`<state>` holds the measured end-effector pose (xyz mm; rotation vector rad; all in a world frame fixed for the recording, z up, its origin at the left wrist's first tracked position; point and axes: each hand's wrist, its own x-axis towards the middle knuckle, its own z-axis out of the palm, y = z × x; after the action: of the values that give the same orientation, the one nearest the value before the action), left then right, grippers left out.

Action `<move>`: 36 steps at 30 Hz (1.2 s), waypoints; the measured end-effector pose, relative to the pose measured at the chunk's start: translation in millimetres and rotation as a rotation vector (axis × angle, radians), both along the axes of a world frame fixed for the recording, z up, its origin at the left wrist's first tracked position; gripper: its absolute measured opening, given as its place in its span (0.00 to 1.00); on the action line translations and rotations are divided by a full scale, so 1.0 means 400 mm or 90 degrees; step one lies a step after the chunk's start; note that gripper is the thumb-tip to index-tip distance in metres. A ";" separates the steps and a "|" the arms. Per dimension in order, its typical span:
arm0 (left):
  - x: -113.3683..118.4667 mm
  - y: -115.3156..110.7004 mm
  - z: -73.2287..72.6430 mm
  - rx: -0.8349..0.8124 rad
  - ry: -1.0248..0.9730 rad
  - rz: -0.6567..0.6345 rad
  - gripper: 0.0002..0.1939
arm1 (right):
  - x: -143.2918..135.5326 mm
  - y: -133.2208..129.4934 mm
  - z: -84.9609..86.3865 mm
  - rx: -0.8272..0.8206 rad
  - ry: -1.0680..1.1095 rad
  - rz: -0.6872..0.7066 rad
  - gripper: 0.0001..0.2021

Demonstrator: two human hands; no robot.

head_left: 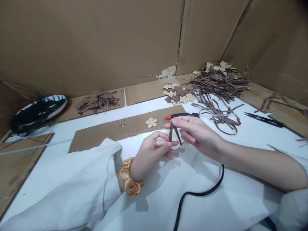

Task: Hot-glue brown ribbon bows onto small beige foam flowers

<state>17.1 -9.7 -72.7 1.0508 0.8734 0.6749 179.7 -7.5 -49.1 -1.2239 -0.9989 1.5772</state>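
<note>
A short brown ribbon [171,133] is folded over at the top, its two ends hanging apart. My right hand [196,131] pinches the fold between thumb and finger. Lower down, my left hand [156,147] holds one hanging end in its fingertips. Just behind the hands, a cream felt flower [151,122] lies on a long cardboard strip [101,133]. A black glue gun [183,115] with an orange nozzle rests close behind my right hand, partly hidden by it.
Ribbon pieces [218,83] and felt flowers [178,93] are heaped at the back right. Black tweezers [264,119] lie at the right. A black cord [199,193] curves across the front. Brown felt pieces [97,101] and a bowl [40,110] stand left, before cardboard walls [96,41].
</note>
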 end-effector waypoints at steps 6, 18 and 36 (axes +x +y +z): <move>0.003 0.003 -0.002 -0.003 0.024 -0.004 0.16 | -0.001 -0.002 0.001 -0.013 0.008 -0.017 0.10; -0.005 0.004 -0.001 0.059 0.070 0.004 0.15 | -0.007 -0.011 0.010 0.029 -0.006 -0.018 0.08; -0.035 0.005 0.032 0.606 0.282 0.130 0.07 | -0.017 -0.057 -0.017 0.378 -0.259 0.064 0.08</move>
<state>3.1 -7.8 -59.8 2.0339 1.0666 1.0983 173.1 -30.2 -55.8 -1.0914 -1.6666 0.9927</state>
